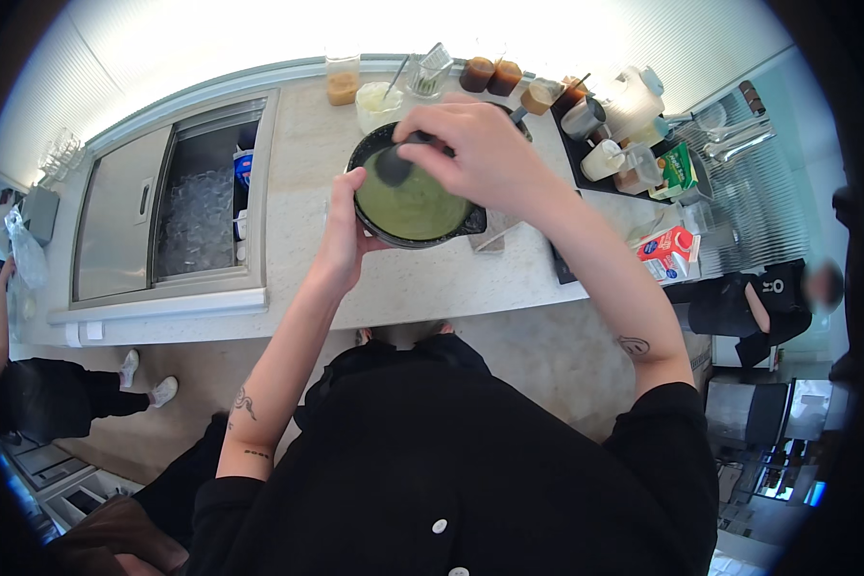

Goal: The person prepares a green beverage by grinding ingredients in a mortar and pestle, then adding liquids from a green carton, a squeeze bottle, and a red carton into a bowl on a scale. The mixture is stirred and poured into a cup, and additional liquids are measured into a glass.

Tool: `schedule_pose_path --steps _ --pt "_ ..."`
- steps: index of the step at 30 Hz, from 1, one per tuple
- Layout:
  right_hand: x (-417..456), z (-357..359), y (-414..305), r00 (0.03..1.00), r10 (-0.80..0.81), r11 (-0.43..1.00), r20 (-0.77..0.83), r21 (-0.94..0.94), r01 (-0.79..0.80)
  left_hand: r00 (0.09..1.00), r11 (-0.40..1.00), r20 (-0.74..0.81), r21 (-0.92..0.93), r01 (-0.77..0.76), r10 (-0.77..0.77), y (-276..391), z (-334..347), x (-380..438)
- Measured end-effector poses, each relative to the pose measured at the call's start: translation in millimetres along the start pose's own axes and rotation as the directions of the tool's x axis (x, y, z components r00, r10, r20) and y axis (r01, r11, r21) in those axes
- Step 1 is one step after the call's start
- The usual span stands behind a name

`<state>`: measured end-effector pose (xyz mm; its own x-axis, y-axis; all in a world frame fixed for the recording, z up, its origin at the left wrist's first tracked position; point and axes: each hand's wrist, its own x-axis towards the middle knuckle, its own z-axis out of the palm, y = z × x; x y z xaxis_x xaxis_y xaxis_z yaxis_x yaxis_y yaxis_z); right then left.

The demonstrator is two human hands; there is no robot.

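Note:
My left hand (345, 227) grips the left side of a black spouted bowl (371, 229), its thumb on the rim. A green liquid (425, 209) covers the inside of the bowl. From above, my right hand (468, 147) pinches the handle of a black whisk (393, 167), whose blurred head sits in the liquid. The bowl is tilted over the pale counter (374, 288). Just behind it stands a glass of pale ice or cream (378, 108) with a straw or stirrer. A grey cloth (495, 236) with a thin stick on it lies partly under the bowl's spout.
An ice bin (198, 223) with a sliding steel lid is at left. Glasses of brown liquid (491, 76) line the back. At right are a black tray (572, 155) with jugs and cartons, and a red carton (668, 248). Other people stand at left (50, 399), right (741, 309) and lower left.

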<state>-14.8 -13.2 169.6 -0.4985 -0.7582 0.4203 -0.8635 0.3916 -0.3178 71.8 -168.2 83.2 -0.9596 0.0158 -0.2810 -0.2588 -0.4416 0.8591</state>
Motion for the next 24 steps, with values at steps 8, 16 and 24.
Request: schedule_pose_path --steps 8,16,24 --pt "-9 -24 -6 0.945 0.135 0.989 0.299 -0.101 -0.109 0.991 0.999 -0.126 -0.004 -0.042 0.041 -6 -17 7" --pt "17 17 -13 1.0 0.03 1.0 0.002 0.007 -0.03 0.996 0.99 -0.092 -0.143 0.004 -0.018 3 -29 14" --pt "22 9 11 0.984 0.155 0.939 0.088 -0.322 -0.119 1.0 0.981 -0.021 -0.195 0.008 -0.013 7 -31 28"
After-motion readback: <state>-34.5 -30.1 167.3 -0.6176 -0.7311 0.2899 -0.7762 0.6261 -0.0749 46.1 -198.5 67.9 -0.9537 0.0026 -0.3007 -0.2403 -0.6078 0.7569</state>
